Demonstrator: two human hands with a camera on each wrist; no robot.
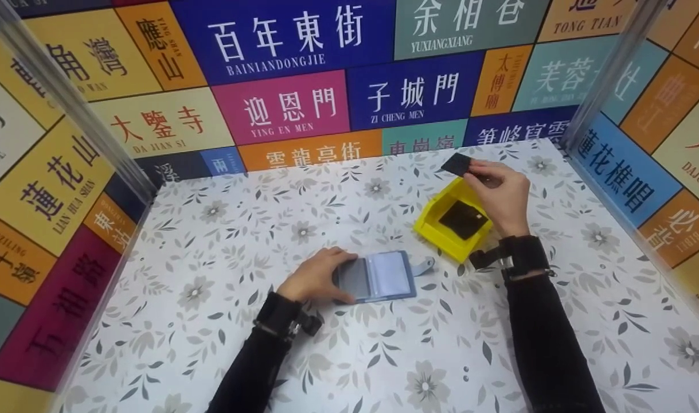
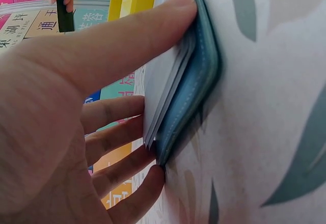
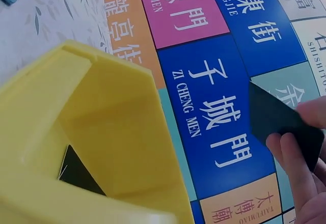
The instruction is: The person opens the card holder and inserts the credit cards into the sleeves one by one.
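A small blue card holder (image 1: pixel 390 274) with clear sleeves lies open on the table. My left hand (image 1: pixel 317 278) holds its left part, thumb at the near edge and fingers at the far edge; the left wrist view shows several sleeve pages (image 2: pixel 170 86) fanned between them. Above the far side of a yellow bin (image 1: pixel 426 225), my right hand (image 1: pixel 503 192) pinches a thin black card (image 1: pixel 457 164) between thumb and fingers. The right wrist view shows that card (image 3: pixel 275 117) apart from the bin. Inside the bin lie more black cards (image 1: pixel 463 219); their number cannot be told.
A strap with a snap (image 1: pixel 424 266) sticks out from the holder's right side toward the bin. White cloth with grey flowers and leaves covers the table (image 1: pixel 240 344). Colourful panels with Chinese lettering (image 1: pixel 286 109) stand behind and on both sides, with clear corner posts.
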